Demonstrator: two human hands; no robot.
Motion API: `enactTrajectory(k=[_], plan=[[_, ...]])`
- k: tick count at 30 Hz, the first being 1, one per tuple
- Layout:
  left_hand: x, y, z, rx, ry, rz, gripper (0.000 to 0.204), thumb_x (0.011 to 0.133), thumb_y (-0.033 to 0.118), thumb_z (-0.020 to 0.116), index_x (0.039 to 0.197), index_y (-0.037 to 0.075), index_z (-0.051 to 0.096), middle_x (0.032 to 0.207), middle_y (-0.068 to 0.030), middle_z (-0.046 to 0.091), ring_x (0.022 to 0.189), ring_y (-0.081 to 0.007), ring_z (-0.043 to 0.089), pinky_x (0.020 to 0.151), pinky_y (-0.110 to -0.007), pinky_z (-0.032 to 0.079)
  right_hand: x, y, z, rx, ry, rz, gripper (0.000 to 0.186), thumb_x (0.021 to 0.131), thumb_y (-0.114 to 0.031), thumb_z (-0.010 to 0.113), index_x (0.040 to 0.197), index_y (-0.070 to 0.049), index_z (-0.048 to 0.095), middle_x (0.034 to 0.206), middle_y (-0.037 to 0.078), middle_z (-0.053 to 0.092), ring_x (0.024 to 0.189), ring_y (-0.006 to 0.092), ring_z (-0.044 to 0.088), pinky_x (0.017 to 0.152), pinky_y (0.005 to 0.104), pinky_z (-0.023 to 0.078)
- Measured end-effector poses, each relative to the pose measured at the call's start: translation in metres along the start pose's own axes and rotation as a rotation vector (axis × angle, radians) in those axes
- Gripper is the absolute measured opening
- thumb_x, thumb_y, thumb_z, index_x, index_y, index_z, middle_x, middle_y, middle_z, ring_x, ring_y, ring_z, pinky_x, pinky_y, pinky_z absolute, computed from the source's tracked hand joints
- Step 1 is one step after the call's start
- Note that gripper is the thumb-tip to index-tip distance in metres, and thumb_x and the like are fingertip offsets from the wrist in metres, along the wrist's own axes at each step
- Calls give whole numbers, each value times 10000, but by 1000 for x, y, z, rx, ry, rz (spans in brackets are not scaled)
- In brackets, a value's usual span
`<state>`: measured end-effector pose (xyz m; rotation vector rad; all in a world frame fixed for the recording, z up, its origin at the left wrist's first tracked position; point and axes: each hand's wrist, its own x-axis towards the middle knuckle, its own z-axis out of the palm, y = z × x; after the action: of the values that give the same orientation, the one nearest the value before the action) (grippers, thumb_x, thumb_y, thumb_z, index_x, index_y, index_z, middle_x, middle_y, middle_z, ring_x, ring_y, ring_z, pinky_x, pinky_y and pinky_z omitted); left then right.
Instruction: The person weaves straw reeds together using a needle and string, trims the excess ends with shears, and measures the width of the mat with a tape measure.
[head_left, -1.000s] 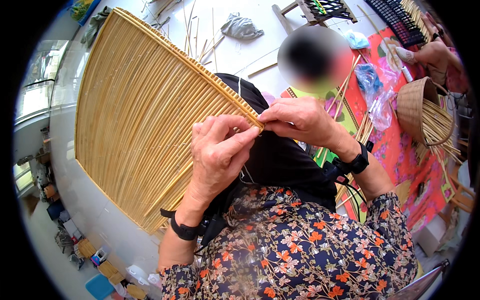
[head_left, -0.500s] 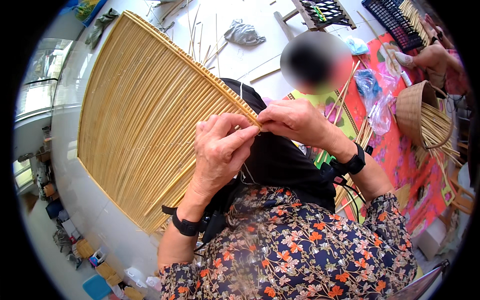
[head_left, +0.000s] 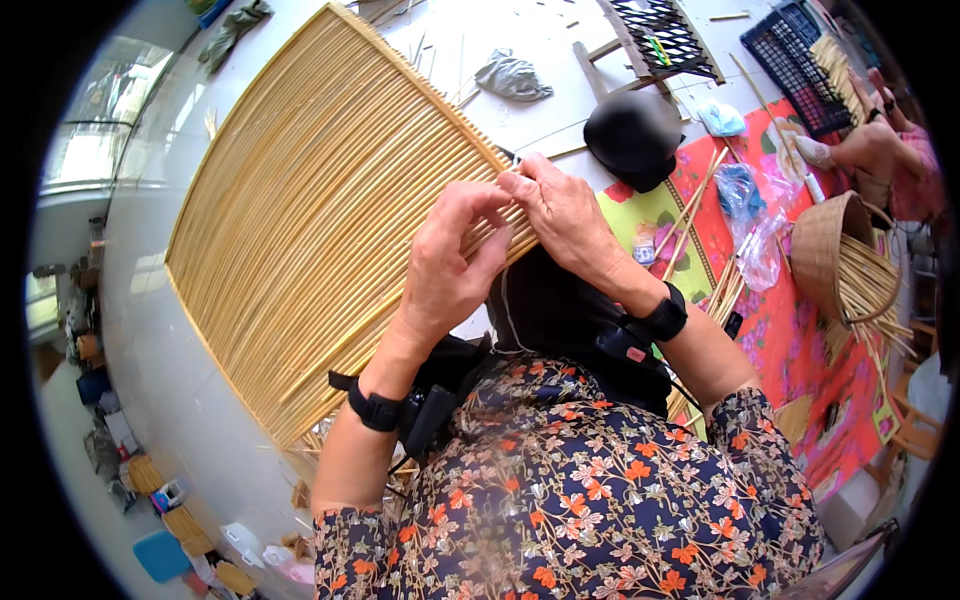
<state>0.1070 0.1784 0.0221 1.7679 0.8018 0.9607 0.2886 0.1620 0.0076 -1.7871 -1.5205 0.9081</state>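
A large mat of thin yellow reed sticks [head_left: 310,210] lies slanting before me, its near right corner over my dark-clad lap. At that corner, my right hand [head_left: 562,215] has its fingers closed on the mat's edge. My left hand [head_left: 450,255] is just beside it, above the sticks, with thumb and curved fingers apart and nothing visible between them. Along the upper right border the stick ends form a ridged edge. A thin pale string [head_left: 508,305] hangs below the corner over the dark cloth.
A wicker basket [head_left: 828,250] of loose sticks lies tipped on a red floral cloth [head_left: 800,370] at right, near plastic bags [head_left: 740,195]. Beyond are a dark stool [head_left: 665,45], a grey rag [head_left: 512,76], a dark crate [head_left: 790,65] and another person's legs [head_left: 865,155]. A dark rounded thing [head_left: 630,140] is partly blurred.
The mat has shifted and turned, its far corner moving right. My right hand has moved up over the corner. My left hand has lifted off the edge and its fingers have spread.
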Motion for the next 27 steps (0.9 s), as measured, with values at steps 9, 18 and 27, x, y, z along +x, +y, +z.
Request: enactTrajectory(k=[9, 18, 27], plan=[[-24, 26, -98, 119, 168, 6, 136, 948, 4, 723, 1078, 44, 735, 1128, -76, 708, 1055, -177, 688, 892, -321, 572, 6, 13, 5, 16, 38, -48, 393, 1097, -425, 538, 1042, -40, 592, 781, 260, 663, 815, 493, 676, 683, 533, 503], [-93, 21, -119, 638, 53, -131, 291, 831, 15, 826, 1113, 50, 762, 1142, -115, 693, 1057, -280, 671, 907, -384, 555, 11, 15, 5, -18, 66, -87, 376, 1099, -395, 551, 1022, -29, 592, 771, 241, 650, 774, 460, 679, 665, 493, 502], [-84, 26, -59, 673, 49, 88, 298, 794, 96, 873, 1080, 113, 790, 1055, -54, 719, 988, -263, 663, 874, -402, 498, 15, 25, 4, -23, 77, -108, 398, 1099, -411, 544, 997, -28, 579, 764, 247, 634, 773, 471, 667, 656, 501, 494]])
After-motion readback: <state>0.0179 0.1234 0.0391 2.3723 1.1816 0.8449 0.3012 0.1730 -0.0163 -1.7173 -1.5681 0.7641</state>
